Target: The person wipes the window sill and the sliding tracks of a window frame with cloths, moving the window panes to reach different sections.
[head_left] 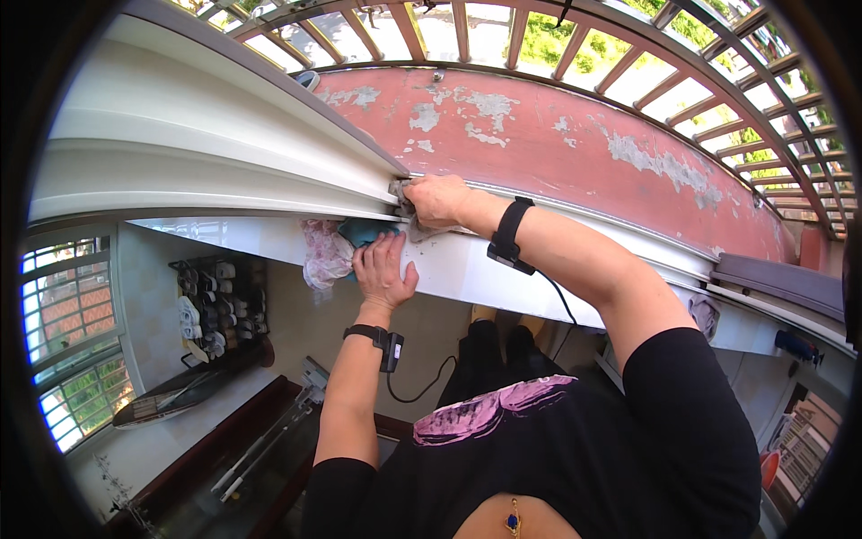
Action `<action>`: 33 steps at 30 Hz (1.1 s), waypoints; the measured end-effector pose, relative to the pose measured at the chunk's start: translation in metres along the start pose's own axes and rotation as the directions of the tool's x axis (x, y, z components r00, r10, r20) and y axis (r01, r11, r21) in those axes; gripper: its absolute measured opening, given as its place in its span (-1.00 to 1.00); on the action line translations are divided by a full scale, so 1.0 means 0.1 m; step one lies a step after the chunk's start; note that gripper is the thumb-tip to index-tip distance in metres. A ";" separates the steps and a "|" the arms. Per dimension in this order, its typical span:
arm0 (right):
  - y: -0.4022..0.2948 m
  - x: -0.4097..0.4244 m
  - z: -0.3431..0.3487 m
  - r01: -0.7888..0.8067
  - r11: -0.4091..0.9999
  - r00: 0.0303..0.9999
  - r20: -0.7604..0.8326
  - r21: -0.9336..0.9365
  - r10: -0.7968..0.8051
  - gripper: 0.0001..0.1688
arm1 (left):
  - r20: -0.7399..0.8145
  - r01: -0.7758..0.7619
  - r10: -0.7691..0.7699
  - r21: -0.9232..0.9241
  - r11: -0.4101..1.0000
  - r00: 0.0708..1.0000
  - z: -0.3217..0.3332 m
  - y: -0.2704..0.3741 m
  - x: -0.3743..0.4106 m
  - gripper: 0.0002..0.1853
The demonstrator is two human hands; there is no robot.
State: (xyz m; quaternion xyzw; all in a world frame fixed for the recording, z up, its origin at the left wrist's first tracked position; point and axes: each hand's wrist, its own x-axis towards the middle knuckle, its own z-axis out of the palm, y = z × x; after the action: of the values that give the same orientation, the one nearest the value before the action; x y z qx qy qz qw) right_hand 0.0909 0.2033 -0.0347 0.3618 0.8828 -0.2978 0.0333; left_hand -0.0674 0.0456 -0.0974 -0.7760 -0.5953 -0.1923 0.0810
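Note:
My right hand (436, 201) grips a crumpled greyish cloth (421, 232) at the corner where the sliding window's track meets the white window frame (222, 162). Part of the cloth is hidden under the fingers. Just below it, my left hand (384, 268) rests on the edge of the white tiled sill (465, 273), its fingers over a teal cloth (363, 231). Whether those fingers grip the teal cloth cannot be told. Against it lies a pink and white patterned cloth (326, 250). The window track (606, 236) runs right from my right hand.
Beyond the track is a red ledge (539, 141) with peeling paint, bounded by metal bars (461, 34). Farther right on the sill lie a grey cloth (704, 315) and a blue object (797, 345). A shoe rack (225, 303) stands at lower left. Cables hang from both wrist straps.

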 end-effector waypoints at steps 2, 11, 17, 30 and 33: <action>0.05 -0.12 -0.12 0.069 0.984 0.992 0.117 -0.166 -0.050 -0.68 | 0.012 0.006 -0.006 -0.007 1.000 1.000 -0.01 -0.01 -0.01 -0.41; 0.12 -0.31 -0.47 -0.192 0.977 0.981 0.015 -0.094 0.195 -0.69 | -0.039 -0.006 0.006 0.006 1.000 0.999 0.01 -0.02 -0.01 -0.40; -0.08 -0.03 0.03 -0.196 0.979 0.981 0.003 0.056 0.196 -0.54 | -0.030 -0.008 0.008 -0.012 1.000 1.000 0.02 -0.02 0.01 -0.44; 0.02 0.14 -0.16 -0.110 0.993 0.968 0.230 0.050 0.096 -0.52 | -0.030 -0.008 0.009 0.026 1.000 1.000 0.02 -0.01 0.01 -0.42; 0.13 0.12 -0.25 -0.071 0.994 0.948 0.315 0.082 0.042 -0.42 | -0.027 -0.015 0.016 0.034 0.999 0.999 0.00 -0.01 0.03 -0.41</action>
State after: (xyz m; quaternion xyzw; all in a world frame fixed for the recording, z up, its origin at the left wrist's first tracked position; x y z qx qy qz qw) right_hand 0.0939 0.2317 -0.0240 0.3365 0.8408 -0.3908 0.1644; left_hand -0.0679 0.0483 -0.0964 -0.7764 -0.5912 -0.1924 0.1037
